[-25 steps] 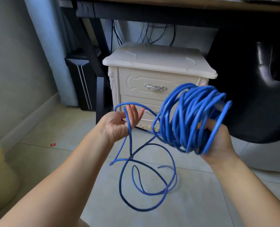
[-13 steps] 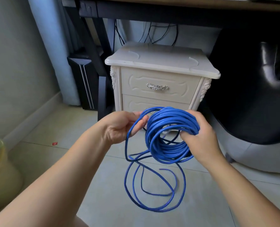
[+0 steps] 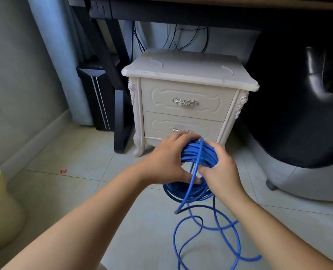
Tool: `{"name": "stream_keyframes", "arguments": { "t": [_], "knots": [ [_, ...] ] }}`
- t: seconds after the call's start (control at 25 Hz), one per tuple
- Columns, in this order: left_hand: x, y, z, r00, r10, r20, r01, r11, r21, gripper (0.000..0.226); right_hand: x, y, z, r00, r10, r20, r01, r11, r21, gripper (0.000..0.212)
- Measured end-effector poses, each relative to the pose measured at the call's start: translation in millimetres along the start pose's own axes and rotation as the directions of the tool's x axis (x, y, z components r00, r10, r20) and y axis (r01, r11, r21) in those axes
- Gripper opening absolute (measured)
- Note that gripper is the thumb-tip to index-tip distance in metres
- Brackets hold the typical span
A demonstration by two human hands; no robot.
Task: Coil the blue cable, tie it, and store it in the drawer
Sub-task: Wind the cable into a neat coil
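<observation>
coiling step, not done yet. blue cable (image 3: 198,154) is bunched into a coil held in the air, low in front of the nightstand (image 3: 189,69). left hand (image 3: 169,160) is curled over the coil's top, right hand (image 3: 220,168) is wrapped round its right side. the loose tail (image 3: 210,228) lies on the floor (image 3: 84,191), one strand crossing over the bundle. suggest: anchor with the right, feed the tail with the left in same-size loops, no twist — both drawers (image 3: 185,100) look shut.

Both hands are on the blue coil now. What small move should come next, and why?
Probably the left hand should pull up another loop of the loose cable and lay it onto the coil that the right hand grips, since several loose loops lie on the floor.
</observation>
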State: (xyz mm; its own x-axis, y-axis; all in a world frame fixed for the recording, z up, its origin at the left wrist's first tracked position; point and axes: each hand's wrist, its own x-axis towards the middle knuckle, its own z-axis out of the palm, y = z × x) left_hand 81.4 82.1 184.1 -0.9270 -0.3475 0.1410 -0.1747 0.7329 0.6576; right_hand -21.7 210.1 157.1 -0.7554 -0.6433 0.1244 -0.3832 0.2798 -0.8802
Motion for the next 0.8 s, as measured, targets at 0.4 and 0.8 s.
{"name": "stream_keyframes", "arguments": {
  "t": [0.4,0.8],
  "knots": [
    [15.1,-13.9,-1.0,0.957,-0.216,-0.192,0.222,0.975,0.013,0.023,10.8,-4.5,-1.5,0.939,-0.066,0.338,-0.052,0.944,0.327,0.08],
    [13.8,-39.4,-40.4,0.748,-0.528,-0.402,0.263,0.792,-0.552,0.015,49.9,10.7,-46.0,0.921,0.386,0.047,-0.387,0.922,0.02,0.044]
  ]
}}
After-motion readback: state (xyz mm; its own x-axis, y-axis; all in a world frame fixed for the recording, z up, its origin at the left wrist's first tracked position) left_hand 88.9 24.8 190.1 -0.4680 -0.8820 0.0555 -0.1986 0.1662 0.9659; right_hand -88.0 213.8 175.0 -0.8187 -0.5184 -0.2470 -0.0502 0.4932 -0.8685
